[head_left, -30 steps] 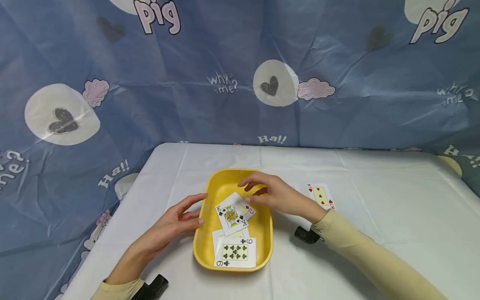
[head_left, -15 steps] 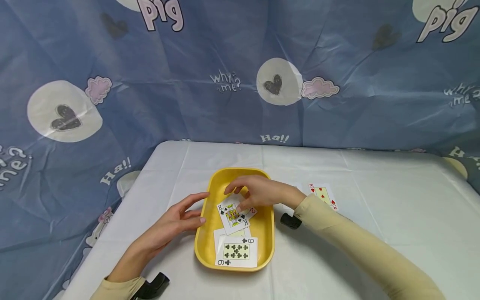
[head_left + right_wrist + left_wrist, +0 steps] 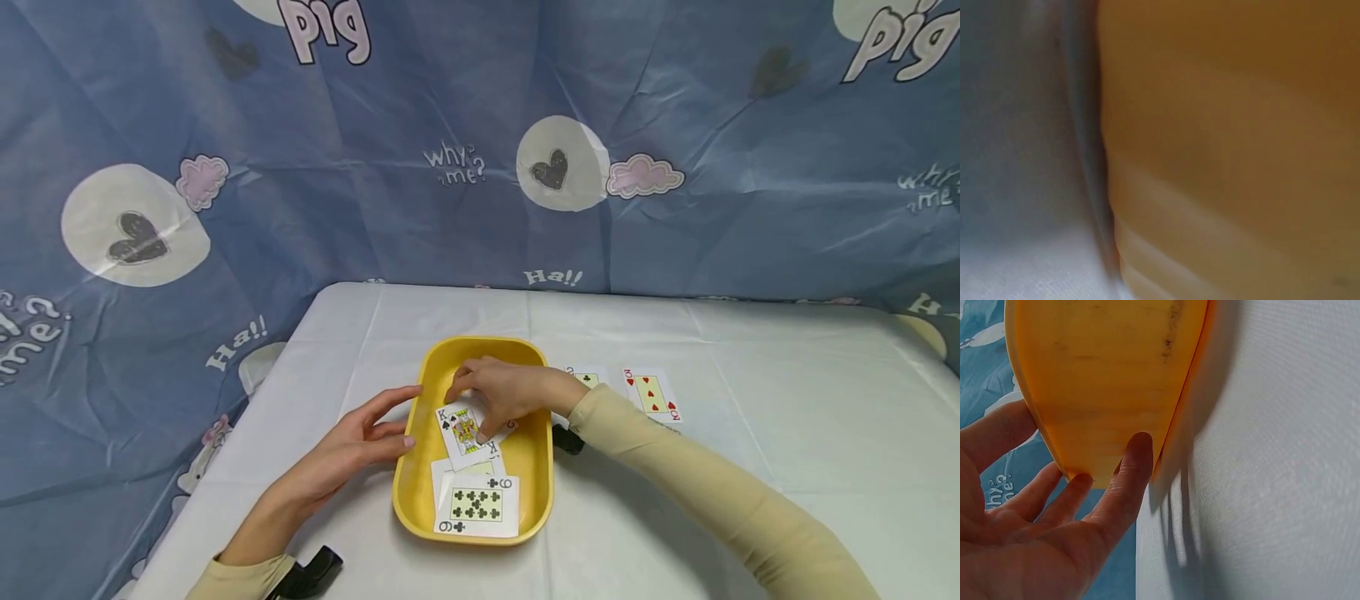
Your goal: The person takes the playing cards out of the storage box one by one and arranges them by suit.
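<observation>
A yellow tray (image 3: 534, 492) stands on the white table with several playing cards inside. My left hand (image 3: 360, 437) reaches along its left side, fingers extended; in the left wrist view the fingertips lie right at the tray's outer wall (image 3: 1104, 375). My right hand (image 3: 502, 390) bends down inside the tray, its thumb over the king of spades (image 3: 462, 433) and its fingers by the card's upper edge. Beneath the king, a red-suited card (image 3: 512, 427) is partly covered. Lower down lies the nine of clubs (image 3: 476, 506) on another card (image 3: 437, 477).
Right of the tray, a three of hearts (image 3: 652, 394) and a clubs card (image 3: 587, 377), partly behind the right wrist, lie on the white tablecloth (image 3: 795, 375). Blue printed fabric (image 3: 450, 233) hangs behind the table. Tray wall (image 3: 1229, 137) fills most of the right wrist view.
My right hand has moved left and down, from over the tray's right rim onto the king of spades. The left hand stays at the tray's side. The clubs card shows more.
</observation>
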`<act>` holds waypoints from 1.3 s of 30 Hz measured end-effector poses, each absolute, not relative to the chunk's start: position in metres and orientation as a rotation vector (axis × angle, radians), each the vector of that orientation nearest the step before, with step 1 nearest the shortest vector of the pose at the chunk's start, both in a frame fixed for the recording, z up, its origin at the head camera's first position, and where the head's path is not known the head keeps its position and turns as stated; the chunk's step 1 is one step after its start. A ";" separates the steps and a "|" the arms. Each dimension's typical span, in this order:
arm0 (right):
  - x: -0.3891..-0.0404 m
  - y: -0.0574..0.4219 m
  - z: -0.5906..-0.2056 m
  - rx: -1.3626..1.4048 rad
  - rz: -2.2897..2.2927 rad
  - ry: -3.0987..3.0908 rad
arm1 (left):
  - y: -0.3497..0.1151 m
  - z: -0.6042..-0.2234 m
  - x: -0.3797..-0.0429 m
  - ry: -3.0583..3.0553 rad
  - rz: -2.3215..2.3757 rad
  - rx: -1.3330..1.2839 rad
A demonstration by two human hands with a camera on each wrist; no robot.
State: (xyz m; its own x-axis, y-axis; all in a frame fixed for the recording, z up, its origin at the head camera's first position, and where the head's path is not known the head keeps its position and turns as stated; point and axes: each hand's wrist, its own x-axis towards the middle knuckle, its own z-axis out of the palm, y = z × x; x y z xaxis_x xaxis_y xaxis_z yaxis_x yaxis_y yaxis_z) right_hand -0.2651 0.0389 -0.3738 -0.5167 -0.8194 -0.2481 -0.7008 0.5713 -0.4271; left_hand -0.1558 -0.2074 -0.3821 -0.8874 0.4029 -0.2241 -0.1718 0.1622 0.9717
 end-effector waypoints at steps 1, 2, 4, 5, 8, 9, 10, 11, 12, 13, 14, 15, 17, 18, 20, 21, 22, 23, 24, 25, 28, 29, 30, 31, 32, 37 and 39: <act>-0.265 0.039 -0.374 -1.223 -0.382 2.388 | -0.207 -0.382 -0.156 2.014 1.772 0.216; -0.265 0.038 -0.374 -1.222 -0.384 2.389 | -0.207 -0.382 -0.156 2.017 1.772 0.215; -0.265 0.039 -0.373 -1.223 -0.398 2.385 | -0.207 -0.382 -0.156 2.018 1.771 0.211; -0.265 0.039 -0.373 -1.232 -0.406 2.381 | -0.207 -0.382 -0.156 2.018 1.770 0.211; -0.265 0.039 -0.373 -1.283 -0.436 2.370 | -0.207 -0.382 -0.155 2.021 1.765 0.213; -0.265 0.039 -0.373 -1.299 -0.455 2.366 | -0.207 -0.382 -0.155 2.022 1.763 0.213; -0.265 0.040 -0.373 -1.310 -0.478 2.362 | -0.207 -0.381 -0.155 2.024 1.762 0.213; -0.266 0.040 -0.373 -1.316 -0.502 2.360 | -0.207 -0.381 -0.155 2.026 1.759 0.212; -0.266 0.040 -0.373 -1.315 -0.525 2.359 | -0.206 -0.381 -0.155 2.029 1.758 0.210; -0.266 0.040 -0.373 -1.309 -0.555 2.357 | -0.206 -0.381 -0.155 2.030 1.758 0.211; -0.266 0.040 -0.373 -1.303 -0.581 2.357 | -0.206 -0.381 -0.155 2.031 1.759 0.213; -0.267 0.041 -0.374 -1.293 -0.601 2.362 | -0.206 -0.381 -0.155 2.031 1.761 0.213; -0.267 0.041 -0.374 -1.279 -0.630 2.372 | -0.206 -0.381 -0.155 2.034 1.761 0.214; -0.268 0.042 -0.374 -1.273 -0.648 2.377 | -0.206 -0.381 -0.155 2.032 1.763 0.216; -0.268 0.042 -0.374 -1.270 -0.679 2.399 | -0.206 -0.381 -0.156 2.035 1.763 0.218; -0.268 0.043 -0.374 -1.271 -0.697 2.411 | -0.206 -0.381 -0.156 2.037 1.761 0.218; -0.268 0.044 -0.374 -1.271 -0.725 2.420 | -0.206 -0.381 -0.156 2.039 1.760 0.218; -0.268 0.045 -0.373 -1.273 -0.758 2.430 | -0.206 -0.381 -0.156 2.042 1.758 0.218; -0.268 0.045 -0.373 -1.275 -0.798 2.443 | -0.206 -0.381 -0.156 2.043 1.757 0.219; -0.268 0.046 -0.373 -1.276 -0.836 2.456 | -0.206 -0.382 -0.156 2.046 1.756 0.216; -0.268 0.049 -0.374 -1.275 -0.966 2.478 | -0.206 -0.382 -0.156 2.050 1.752 0.207; -0.268 0.050 -0.374 -1.276 -1.011 2.485 | -0.206 -0.382 -0.156 2.053 1.750 0.203; -0.268 0.050 -0.374 -1.276 -1.059 2.486 | -0.206 -0.382 -0.156 2.055 1.750 0.200; -0.267 0.051 -0.375 -1.281 -1.108 2.481 | -0.206 -0.382 -0.156 2.056 1.749 0.197; -0.267 0.051 -0.375 -1.280 -1.154 2.482 | -0.206 -0.382 -0.156 2.056 1.749 0.196; -0.266 0.050 -0.377 -1.202 -1.427 2.498 | -0.206 -0.382 -0.155 2.041 1.758 0.209; -0.265 0.051 -0.377 -1.129 -1.554 2.513 | -0.206 -0.383 -0.155 2.039 1.760 0.210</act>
State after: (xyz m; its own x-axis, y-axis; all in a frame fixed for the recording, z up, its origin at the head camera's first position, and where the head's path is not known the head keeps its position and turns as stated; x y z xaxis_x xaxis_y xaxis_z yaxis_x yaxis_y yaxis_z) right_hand -0.2650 0.0506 -0.3768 -0.7450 -0.5566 0.3676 -0.5775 0.2624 -0.7730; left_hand -0.1554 -0.2061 -0.3825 -0.8933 0.3891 -0.2249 -0.1655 0.1806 0.9695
